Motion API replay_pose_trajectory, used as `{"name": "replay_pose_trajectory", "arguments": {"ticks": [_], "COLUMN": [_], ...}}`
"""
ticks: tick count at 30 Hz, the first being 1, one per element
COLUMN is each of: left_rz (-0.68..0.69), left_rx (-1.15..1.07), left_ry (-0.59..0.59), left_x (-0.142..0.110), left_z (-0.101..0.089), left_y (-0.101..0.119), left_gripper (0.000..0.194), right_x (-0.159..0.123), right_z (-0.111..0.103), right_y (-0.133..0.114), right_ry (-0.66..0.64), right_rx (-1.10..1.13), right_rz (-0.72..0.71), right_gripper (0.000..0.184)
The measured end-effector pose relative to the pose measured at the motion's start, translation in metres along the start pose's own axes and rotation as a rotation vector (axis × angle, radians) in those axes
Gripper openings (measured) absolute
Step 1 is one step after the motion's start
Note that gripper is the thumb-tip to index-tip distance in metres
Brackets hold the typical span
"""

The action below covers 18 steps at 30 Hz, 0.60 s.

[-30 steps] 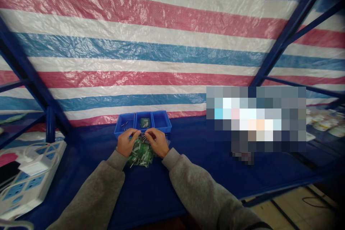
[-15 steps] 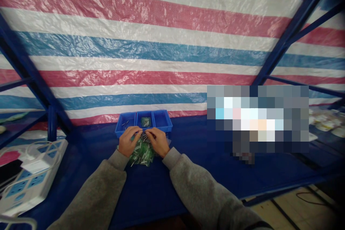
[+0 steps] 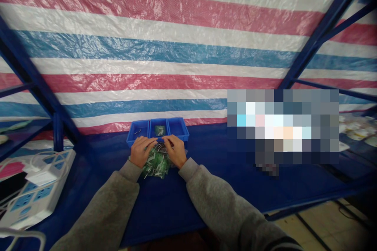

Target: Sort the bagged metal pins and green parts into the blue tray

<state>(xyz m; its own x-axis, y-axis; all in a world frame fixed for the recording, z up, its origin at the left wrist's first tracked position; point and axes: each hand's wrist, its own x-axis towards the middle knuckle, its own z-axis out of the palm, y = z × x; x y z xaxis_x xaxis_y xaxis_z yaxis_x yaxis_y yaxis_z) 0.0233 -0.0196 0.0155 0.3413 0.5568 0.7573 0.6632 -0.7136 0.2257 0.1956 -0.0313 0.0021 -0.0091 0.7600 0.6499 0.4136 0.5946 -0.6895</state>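
My left hand (image 3: pixel 140 151) is closed in a pinch at the front edge of a blue three-part tray (image 3: pixel 129 138). Opposite it, my right hand (image 3: pixel 176 150) pinches too, its fingertips a short way from the left ones. What the fingers hold, if anything, is too small to make out. Under and between the hands lies a pile of small green-and-clear packets (image 3: pixel 157 164) with thin metal pieces among them. One green packet (image 3: pixel 160 130) sits in the tray's middle compartment, and a few thin metal pieces (image 3: pixel 137 131) lie in the left one.
A white power strip (image 3: pixel 41 192) with cables and a white adapter stands at the left on the blue table (image 3: pixel 165 211). Blue metal posts (image 3: pixel 57 133) rise at both sides. Striped plastic sheeting (image 3: pixel 165 55) hangs behind. A blurred-out patch covers the right side.
My hands have risen slightly toward the tray, and the right fingertips have shifted up near its front edge. More of the metal pieces between the hands shows now. The view has shifted a little.
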Motion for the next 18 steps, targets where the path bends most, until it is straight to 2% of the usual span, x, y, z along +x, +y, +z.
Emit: {"name": "replay_pose_trajectory", "arguments": {"ticks": [11,18], "left_rz": [-0.001,-0.13], "left_rx": [-0.064,-0.112], "left_ry": [-0.043,-0.038], "left_x": [-0.0031,-0.0033], "left_z": [0.003,0.0031], "left_y": [-0.0049,-0.0012], "left_gripper": [0.03,0.027], "right_x": [-0.0006,-0.0022], "right_z": [0.0027,0.002], "right_y": [0.0013,-0.0001], "right_ry": [0.022,-0.036], "right_rx": [0.016,0.013], "right_rz": [-0.018,-0.031], "right_gripper": [0.024,0.023]}}
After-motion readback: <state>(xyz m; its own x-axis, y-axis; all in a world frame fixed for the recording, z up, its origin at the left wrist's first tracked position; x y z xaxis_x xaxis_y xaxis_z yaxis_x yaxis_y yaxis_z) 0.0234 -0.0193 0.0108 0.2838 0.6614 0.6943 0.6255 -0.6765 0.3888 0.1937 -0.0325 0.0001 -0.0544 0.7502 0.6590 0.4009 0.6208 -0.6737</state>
